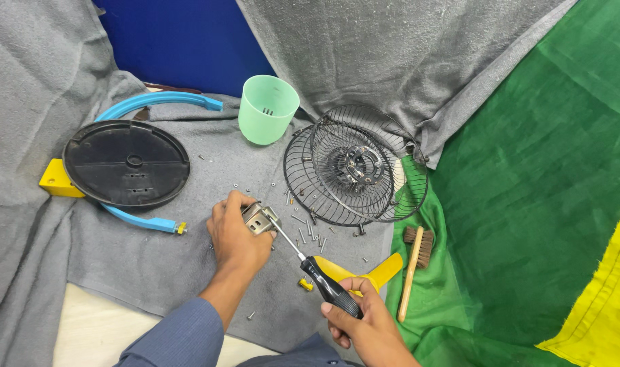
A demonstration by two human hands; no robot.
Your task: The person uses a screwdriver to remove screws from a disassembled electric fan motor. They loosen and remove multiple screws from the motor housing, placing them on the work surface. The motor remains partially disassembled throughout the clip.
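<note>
Lower centre of frame: two hands work on a small metal bracket (pixel 257 219).
Left hand (pixel 234 234) fingers clamp the bracket; right hand (pixel 366 325) grips a screwdriver (pixel 313 272) (tip touching the bracket), loose screws (pixel 308 231) nearby on grey cloth (pixel 153 265).

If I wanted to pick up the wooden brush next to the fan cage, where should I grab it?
Probably by the long bare handle of the wooden brush, coming from above near its lower end. The handle lies flat on the green cloth with open space around it, while the bristle head sits close to the wire fan cage.
</note>
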